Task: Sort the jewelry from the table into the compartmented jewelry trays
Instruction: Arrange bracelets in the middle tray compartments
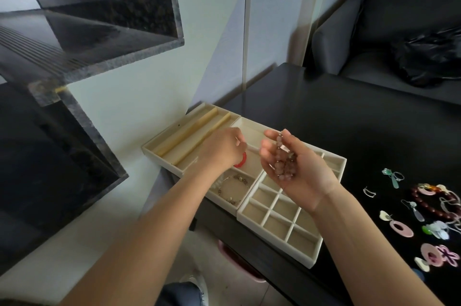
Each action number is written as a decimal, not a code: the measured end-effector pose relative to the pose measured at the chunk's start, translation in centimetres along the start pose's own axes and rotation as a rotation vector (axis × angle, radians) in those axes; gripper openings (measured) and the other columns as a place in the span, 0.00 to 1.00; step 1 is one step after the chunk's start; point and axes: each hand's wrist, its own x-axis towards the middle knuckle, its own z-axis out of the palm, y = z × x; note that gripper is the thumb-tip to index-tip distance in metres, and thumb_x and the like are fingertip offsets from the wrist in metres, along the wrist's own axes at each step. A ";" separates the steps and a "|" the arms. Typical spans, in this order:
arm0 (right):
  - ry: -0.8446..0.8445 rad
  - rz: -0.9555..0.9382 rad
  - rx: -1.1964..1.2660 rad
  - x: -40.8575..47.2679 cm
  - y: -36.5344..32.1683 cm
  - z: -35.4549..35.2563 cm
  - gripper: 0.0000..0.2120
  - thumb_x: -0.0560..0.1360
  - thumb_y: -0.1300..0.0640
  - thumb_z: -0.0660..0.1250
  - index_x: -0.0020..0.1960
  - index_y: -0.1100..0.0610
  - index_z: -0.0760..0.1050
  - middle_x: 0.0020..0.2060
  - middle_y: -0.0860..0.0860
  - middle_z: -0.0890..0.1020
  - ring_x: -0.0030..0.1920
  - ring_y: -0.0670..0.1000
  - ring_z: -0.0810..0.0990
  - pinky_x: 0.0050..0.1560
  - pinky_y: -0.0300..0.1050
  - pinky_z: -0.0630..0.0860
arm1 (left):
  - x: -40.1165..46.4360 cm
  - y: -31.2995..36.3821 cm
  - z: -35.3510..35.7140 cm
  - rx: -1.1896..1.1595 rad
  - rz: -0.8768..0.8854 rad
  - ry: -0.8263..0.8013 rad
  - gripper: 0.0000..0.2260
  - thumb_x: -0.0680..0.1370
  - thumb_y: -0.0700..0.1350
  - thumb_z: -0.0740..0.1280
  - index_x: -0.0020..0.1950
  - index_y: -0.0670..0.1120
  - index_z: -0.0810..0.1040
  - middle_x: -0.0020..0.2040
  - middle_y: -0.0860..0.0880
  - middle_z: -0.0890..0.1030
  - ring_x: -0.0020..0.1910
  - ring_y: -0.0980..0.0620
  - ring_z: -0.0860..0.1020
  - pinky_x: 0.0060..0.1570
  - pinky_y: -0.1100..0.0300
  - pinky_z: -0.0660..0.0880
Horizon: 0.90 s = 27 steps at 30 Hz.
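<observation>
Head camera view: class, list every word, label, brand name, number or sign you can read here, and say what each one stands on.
None: no readable text in this view.
Cream compartmented jewelry trays: plain, no label or brand.
Pink beaded bracelet lying in the right hand: no lettering.
Red bangle under the left hand: no marks visible.
Pink disc earrings on the black table: no writing visible.
</observation>
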 end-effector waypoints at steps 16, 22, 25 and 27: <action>0.106 -0.241 -0.638 1.6 0.8 0.4 0.14 0.81 0.49 0.56 0.55 0.53 0.78 0.45 0.56 0.83 0.43 0.51 0.83 0.42 0.40 0.80 | -4.8 1.1 -1.2 -0.810 -0.065 -0.170 0.03 0.78 0.44 0.65 0.50 0.50 0.78 0.42 0.52 0.83 0.39 0.59 0.83 0.51 0.58 0.78; 0.247 -0.213 -0.710 3.2 1.7 -0.5 0.12 0.80 0.52 0.61 0.50 0.58 0.79 0.35 0.52 0.81 0.29 0.47 0.78 0.30 0.35 0.74 | -4.6 -0.2 -1.4 -1.156 -0.278 -0.102 0.05 0.79 0.40 0.64 0.53 0.41 0.76 0.42 0.45 0.83 0.40 0.50 0.83 0.45 0.59 0.81; 0.280 -0.194 -0.784 3.9 2.0 -0.8 0.12 0.79 0.52 0.62 0.49 0.60 0.79 0.32 0.52 0.80 0.25 0.45 0.74 0.24 0.31 0.69 | -4.4 -0.2 -0.8 -1.202 -0.339 -0.066 0.04 0.79 0.39 0.64 0.53 0.42 0.76 0.43 0.44 0.82 0.41 0.50 0.82 0.48 0.57 0.81; 0.292 -0.185 -0.826 4.3 2.1 -0.8 0.12 0.79 0.54 0.62 0.49 0.62 0.79 0.32 0.54 0.79 0.22 0.44 0.72 0.22 0.31 0.67 | -4.2 0.0 -0.5 -1.218 -0.356 -0.018 0.04 0.79 0.38 0.63 0.50 0.44 0.76 0.43 0.44 0.81 0.40 0.50 0.81 0.46 0.57 0.81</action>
